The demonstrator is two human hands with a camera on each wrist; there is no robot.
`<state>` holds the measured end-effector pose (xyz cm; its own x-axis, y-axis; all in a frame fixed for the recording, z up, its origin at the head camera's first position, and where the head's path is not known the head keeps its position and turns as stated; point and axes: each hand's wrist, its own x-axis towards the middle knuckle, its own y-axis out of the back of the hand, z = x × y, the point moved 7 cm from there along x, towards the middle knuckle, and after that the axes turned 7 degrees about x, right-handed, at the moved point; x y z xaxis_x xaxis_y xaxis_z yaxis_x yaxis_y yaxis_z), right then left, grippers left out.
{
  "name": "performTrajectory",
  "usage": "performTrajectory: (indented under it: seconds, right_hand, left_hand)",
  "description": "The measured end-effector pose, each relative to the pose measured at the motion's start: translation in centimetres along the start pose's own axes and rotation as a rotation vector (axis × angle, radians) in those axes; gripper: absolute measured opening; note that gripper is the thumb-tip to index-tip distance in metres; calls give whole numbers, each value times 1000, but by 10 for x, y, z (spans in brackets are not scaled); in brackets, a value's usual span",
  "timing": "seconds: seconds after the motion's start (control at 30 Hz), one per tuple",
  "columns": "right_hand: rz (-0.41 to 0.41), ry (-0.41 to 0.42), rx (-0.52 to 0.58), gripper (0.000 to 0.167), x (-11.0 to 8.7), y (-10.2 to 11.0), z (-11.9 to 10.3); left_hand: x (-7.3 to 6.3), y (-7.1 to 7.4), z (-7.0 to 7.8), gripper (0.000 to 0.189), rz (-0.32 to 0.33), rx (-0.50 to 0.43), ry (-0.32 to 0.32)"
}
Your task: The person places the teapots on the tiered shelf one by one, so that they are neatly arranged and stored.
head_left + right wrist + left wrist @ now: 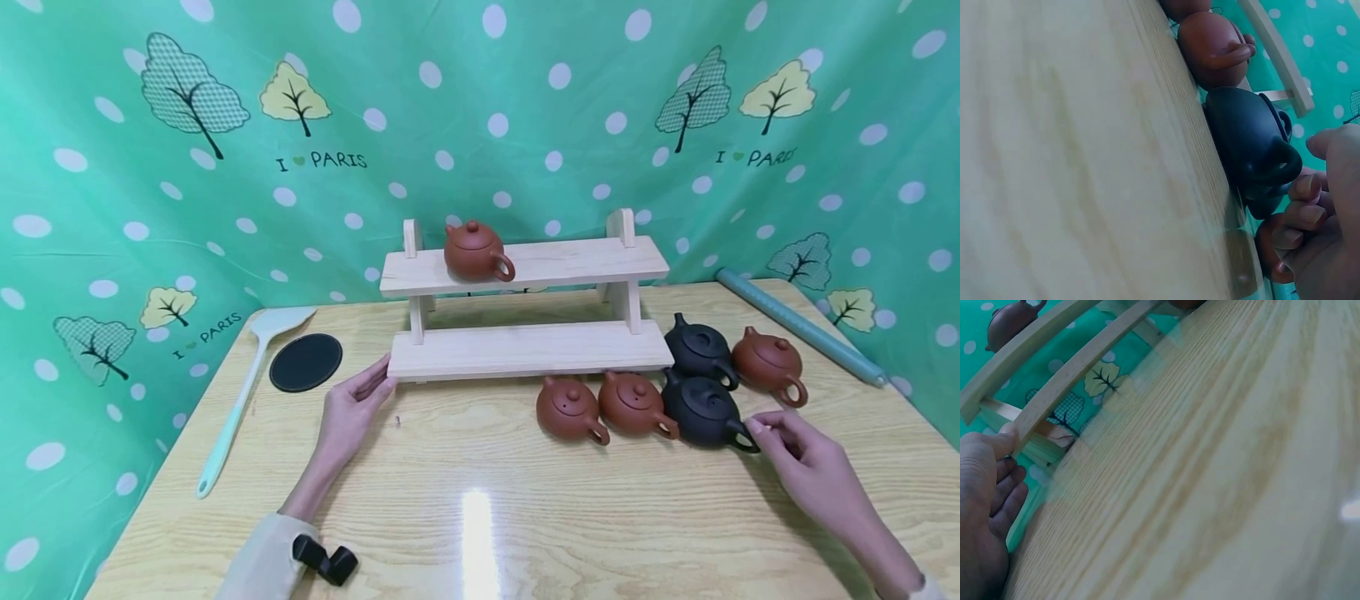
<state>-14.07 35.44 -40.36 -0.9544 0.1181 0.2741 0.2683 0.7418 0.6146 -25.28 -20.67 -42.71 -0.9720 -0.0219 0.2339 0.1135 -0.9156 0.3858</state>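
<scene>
At the left end of a two-tier wooden shelf's lower board (525, 350), my left hand (352, 412) grips the edge; the left wrist view shows the thumb (1007, 439) on it and the fingers below. My right hand (813, 462) is at the handle of the front black teapot (705, 412). In the right wrist view the thumb (1329, 144) stands apart from that handle, with the curled fingers close beside it. Another black teapot (699, 346) sits behind. Two reddish-brown teapots, one at the left (567, 408) and one nearer the black pot (632, 402), stand before the shelf.
One brown teapot (474, 250) sits on the upper board, another brown teapot (767, 362) on the table at right. A pale spatula (251, 383) and a black round coaster (306, 362) lie left. A blue-green roll (802, 327) lies at the back right.
</scene>
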Motion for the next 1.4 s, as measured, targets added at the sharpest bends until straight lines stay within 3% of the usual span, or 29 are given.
performTrajectory:
  seconds: [0.57,0.83,1.23,1.4]
  right_hand:
    - [-101,-39,-15,22,-7,-11,4]
    - [-79,10,-3,17,-7,-12,3]
    - [-25,12,12,14,-12,-10,5]
    - [11,50,41,9,-12,-8,3]
  left_hand:
    - [-1,1,-2,47,0,7,-8]
    - [-1,1,0,46,1,17,-21]
    - [-2,0,-2,45,1,-1,8]
    - [-2,0,0,44,-5,-14,11]
